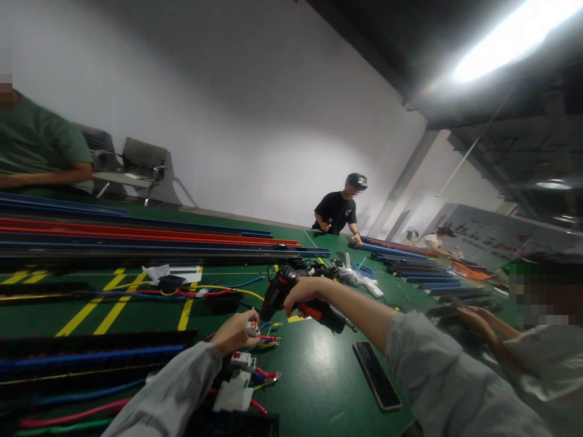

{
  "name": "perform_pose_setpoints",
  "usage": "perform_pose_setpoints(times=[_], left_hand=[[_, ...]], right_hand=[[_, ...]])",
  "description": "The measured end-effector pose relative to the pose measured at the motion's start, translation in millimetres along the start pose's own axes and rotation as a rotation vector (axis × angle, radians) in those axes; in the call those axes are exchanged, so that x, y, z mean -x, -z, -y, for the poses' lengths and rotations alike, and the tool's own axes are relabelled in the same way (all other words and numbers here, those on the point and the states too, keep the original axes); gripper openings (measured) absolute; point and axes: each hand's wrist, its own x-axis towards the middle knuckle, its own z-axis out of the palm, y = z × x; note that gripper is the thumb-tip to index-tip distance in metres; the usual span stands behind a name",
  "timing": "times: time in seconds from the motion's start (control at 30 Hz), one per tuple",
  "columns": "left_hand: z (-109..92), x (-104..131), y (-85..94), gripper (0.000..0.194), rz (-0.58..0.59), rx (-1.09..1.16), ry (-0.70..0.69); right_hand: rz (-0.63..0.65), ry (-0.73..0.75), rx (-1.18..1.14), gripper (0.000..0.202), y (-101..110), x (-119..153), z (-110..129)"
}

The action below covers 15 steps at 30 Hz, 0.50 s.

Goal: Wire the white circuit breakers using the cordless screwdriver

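My right hand (pixel 303 292) is wrapped round the grip of a black and orange cordless drill (pixel 279 290), whose front end points down and to the left. Close to that end, my left hand (pixel 234 334) pinches a small white and orange connector block (pixel 252 328). Red, yellow and blue wires with metal lugs (pixel 273 341) stick out beside the left fingers. Whether the drill touches the block cannot be told. Just below lie a second white block (pixel 243 360) and thick wire ends (pixel 268 375).
A phone (pixel 376 375) lies right of the wires on the green table (pixel 314 376). Long blue, black and red rails (pixel 150 233) run across the left. Plastic bags and tools (pixel 357 273) sit beyond the drill. Co-workers stand at the far side (pixel 337 209), left and right.
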Motion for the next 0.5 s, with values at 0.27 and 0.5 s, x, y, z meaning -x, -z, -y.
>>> perform_pose_setpoints(times=[0.27, 0.5], left_hand=[[2.1, -0.3, -0.4, 0.042, 0.003, 0.006, 0.003], [-0.9, 0.5, 0.9, 0.04, 0.017, 0.021, -0.012]], right_hand=[[0.065, 0.053, -0.002, 0.01, 2.9, -6.6, -4.0], [0.043, 0.026, 0.003, 0.015, 2.0, -1.1, 3.1]])
